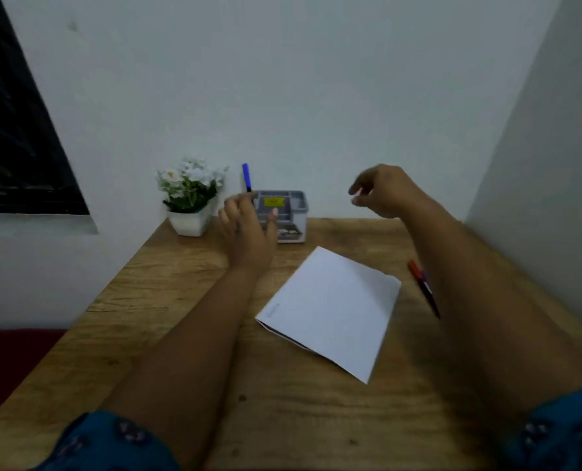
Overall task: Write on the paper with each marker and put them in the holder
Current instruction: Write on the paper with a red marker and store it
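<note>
Pale walls meet in a corner behind a wooden bench point(167, 300), where a person in blue patterned sleeves reaches forward with both arms. At the back of the bench stands a grey holder point(291, 212) with a blue marker point(246, 176) upright at its left rear corner. The left hand point(247, 229) is at the holder's near-left side, its fingers loosely curled at the base of the blue marker; whether they grip it cannot be told. The right hand point(381, 192) hangs in the air to the right of the holder, fingers relaxed and drooping, holding nothing. A folded white paper point(333, 311) lies between the forearms, faint writing near its left corner. Two markers point(423, 287), one red-capped, lie just right of the paper, partly behind the right forearm. A white pot of white flowers point(189, 195) sits left of the holder.
</note>
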Demonstrator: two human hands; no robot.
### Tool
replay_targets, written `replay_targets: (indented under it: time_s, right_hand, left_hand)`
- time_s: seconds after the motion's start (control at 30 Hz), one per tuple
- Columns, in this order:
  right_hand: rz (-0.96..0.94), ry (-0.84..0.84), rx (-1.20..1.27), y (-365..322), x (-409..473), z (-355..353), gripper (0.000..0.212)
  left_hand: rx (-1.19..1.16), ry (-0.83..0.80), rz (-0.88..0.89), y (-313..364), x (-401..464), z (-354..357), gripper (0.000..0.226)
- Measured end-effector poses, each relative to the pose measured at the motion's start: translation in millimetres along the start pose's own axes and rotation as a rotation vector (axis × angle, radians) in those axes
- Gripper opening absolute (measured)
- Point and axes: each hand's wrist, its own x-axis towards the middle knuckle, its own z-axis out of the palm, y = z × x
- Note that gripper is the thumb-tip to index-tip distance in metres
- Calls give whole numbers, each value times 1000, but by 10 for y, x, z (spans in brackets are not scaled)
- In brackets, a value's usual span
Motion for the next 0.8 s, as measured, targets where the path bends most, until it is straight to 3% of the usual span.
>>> replay_targets:
  time_s: [0.07,0.23,0.67,0.73,0.8]
  right_hand:
    - [140,-89,-121,338,-386,-231,19]
    - [324,-175,-248,800,-1030,-275,18]
    - [385,-113,-136,737,-1128,323,37]
    - [304,-88,-73,625,-1085,278,38]
    - [140,-98,-7,442,-1050,216,23]
  left_hand:
    - [-73,-65,92,312,-120,-36,20]
    - [-299,-331,59,924,-647,-84,28]
    - [-393,-425,-43,970,-741,-166,13]
    - [-317,-453,84,926,-682,-206,19]
    - [-114,-480,336,873,-611,-223,38]
